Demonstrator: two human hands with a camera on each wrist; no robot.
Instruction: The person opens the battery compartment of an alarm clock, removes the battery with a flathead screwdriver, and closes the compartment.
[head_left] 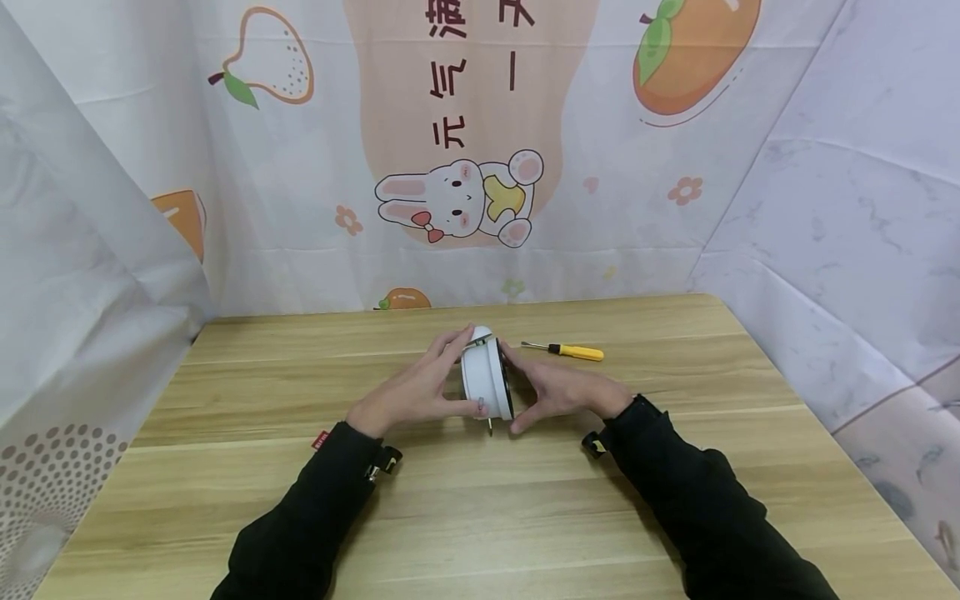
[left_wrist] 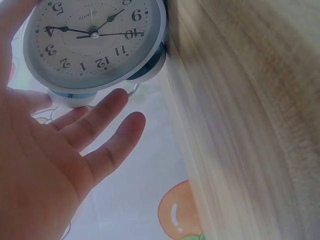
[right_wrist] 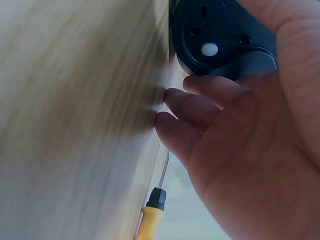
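Note:
A round white alarm clock (head_left: pixel 480 383) stands on its edge near the table's back, dial toward the left and black back toward the right. My left hand (head_left: pixel 427 383) grips it, thumb low on the rim and fingers up at the bells. In the left wrist view the dial (left_wrist: pixel 85 57) appears upside down, and several fingers of that hand spread loose past the bells. My right hand (head_left: pixel 558 387) is at the black back (right_wrist: pixel 225 45), its fingers loosely bent right at the rim and the thumb overlapping the back in the right wrist view.
A screwdriver (head_left: pixel 573 352) with a yellow and black handle lies behind the right hand, tip pointing left. The wooden table (head_left: pixel 495 517) ends at a printed curtain (head_left: pixel 300 208) at the back, with more hanging cloth on both sides.

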